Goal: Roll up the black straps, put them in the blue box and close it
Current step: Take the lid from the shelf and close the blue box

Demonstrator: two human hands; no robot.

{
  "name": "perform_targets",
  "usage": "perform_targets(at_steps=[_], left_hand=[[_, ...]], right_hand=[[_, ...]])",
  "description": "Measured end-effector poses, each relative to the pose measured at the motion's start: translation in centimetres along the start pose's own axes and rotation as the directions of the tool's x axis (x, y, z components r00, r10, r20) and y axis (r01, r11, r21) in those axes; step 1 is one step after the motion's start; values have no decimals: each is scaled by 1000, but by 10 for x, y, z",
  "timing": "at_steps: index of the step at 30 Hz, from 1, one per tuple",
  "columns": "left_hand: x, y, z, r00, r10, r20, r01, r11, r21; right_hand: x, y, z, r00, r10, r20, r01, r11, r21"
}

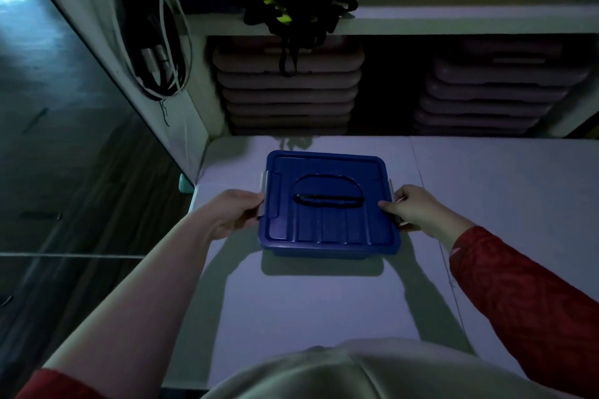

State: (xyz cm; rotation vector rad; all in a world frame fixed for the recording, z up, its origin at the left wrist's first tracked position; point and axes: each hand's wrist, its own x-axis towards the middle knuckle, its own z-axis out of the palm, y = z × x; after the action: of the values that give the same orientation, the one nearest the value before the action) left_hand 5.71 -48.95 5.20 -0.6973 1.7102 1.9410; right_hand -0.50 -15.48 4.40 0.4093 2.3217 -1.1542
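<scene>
The blue box (329,204) sits on the white table (324,301) with its lid on and a black handle lying flat in the lid's recess. My left hand (235,212) grips the box's left side at the grey side latch. My right hand (410,207) holds the right side, fingers on the right latch. A bundle of black straps with neon-yellow parts (291,0) hangs from the shelf above, one strap end dangling down. What is inside the box is hidden by the lid.
A white shelf (453,19) runs above the table's far edge. Stacks of greyish flat cases (288,87) fill the space under it, on both sides. Black and white cables (158,52) hang on the left wall panel. Dark floor lies left of the table.
</scene>
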Motion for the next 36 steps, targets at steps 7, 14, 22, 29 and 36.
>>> perform_targets(at_steps=[7,14,22,29,36], left_hand=[[3,-21,-5,993,-4,-118,5,1000,9],[3,-16,-4,967,73,-243,-13,970,242],[-5,-15,6,942,108,-317,15,932,361],[-3,-1,22,938,157,-308,3,887,461],[-8,8,75,867,492,76,-240,278,930]], right_hand=[[0,-5,9,999,-32,-17,31,999,-32],[3,-5,9,1000,-10,-12,10,1000,-21],[3,-5,11,1000,-8,-19,8,1000,-26],[-7,8,3,984,36,177,-103,916,388],[3,31,0,949,116,292,-292,673,680]])
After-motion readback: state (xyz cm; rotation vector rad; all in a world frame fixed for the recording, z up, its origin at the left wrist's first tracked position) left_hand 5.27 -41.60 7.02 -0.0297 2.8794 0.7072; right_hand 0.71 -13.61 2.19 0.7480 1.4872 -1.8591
